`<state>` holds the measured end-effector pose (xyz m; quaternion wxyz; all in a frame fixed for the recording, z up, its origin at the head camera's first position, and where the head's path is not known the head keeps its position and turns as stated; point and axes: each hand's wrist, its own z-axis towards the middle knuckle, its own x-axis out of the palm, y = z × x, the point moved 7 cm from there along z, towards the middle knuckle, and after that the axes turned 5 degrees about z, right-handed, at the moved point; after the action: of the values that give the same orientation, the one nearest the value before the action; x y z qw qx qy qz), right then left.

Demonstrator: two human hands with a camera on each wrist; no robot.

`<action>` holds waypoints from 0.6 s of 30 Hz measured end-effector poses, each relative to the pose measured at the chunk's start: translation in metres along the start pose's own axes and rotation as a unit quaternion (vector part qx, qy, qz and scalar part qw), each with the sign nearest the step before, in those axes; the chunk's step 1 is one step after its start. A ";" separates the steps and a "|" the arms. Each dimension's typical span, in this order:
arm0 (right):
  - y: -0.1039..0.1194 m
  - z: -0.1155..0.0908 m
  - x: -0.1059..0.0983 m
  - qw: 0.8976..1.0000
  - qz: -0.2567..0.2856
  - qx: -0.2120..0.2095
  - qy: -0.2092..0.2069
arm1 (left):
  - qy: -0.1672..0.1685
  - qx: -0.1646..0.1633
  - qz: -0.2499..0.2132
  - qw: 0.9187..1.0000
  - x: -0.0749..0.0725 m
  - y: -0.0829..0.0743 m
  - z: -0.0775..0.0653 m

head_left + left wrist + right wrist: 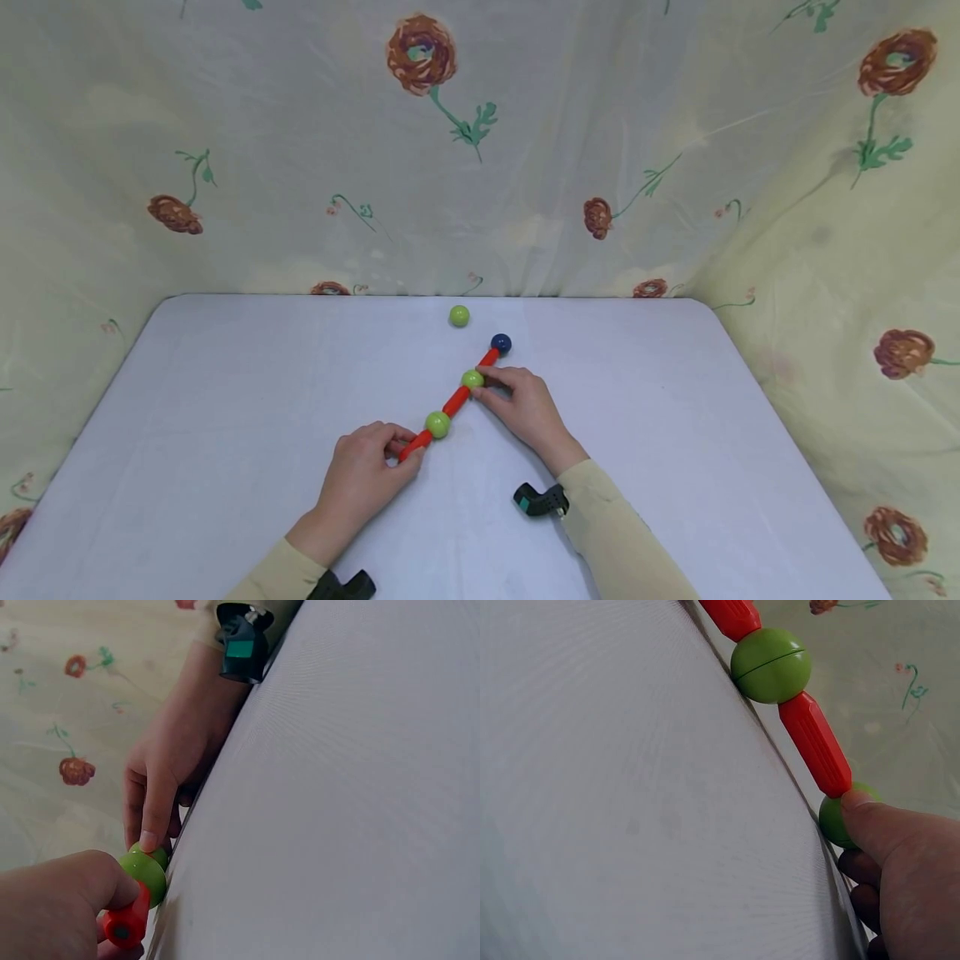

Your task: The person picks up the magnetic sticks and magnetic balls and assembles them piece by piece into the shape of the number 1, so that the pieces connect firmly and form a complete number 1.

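Observation:
A straight chain of red rods and balls slants across the middle of the table in the head view. From far to near it runs: dark blue ball (pixel 501 343), red rod (pixel 488 357), green ball (pixel 472 379), red rod (pixel 456 402), green ball (pixel 438 424), red rod (pixel 416 446). My left hand (pixel 367 467) pinches the nearest rod between thumb and fingers; its bare end faces the left wrist view. My right hand (pixel 525 408) holds the middle green ball, thumb near the rod joint in the right wrist view. Parts of that ball are hidden by the fingers.
A loose green ball (pixel 459 316) lies near the far edge of the white table (pixel 247 383). Flower-printed cloth (pixel 525 192) hangs behind and along the sides. Black wrist devices (pixel 542 500) sit by both beige sleeves.

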<state>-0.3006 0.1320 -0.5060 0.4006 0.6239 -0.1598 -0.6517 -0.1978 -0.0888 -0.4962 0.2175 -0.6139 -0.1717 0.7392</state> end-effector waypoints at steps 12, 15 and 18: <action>0.005 -0.011 -0.003 1.000 -0.008 -0.012 -0.023 | -0.007 0.000 -0.004 1.000 0.000 0.002 -0.001; 0.010 -0.021 -0.001 0.999 -0.003 -0.018 -0.029 | -0.008 0.001 -0.005 1.000 0.000 0.001 -0.002; 0.018 -0.028 0.004 0.999 0.005 -0.035 -0.022 | -0.008 0.002 -0.005 1.000 0.000 0.001 -0.001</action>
<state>-0.2675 0.1260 -0.5003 0.4224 0.5937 -0.1489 -0.6685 -0.1970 -0.0896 -0.4974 0.2211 -0.6070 -0.1753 0.7430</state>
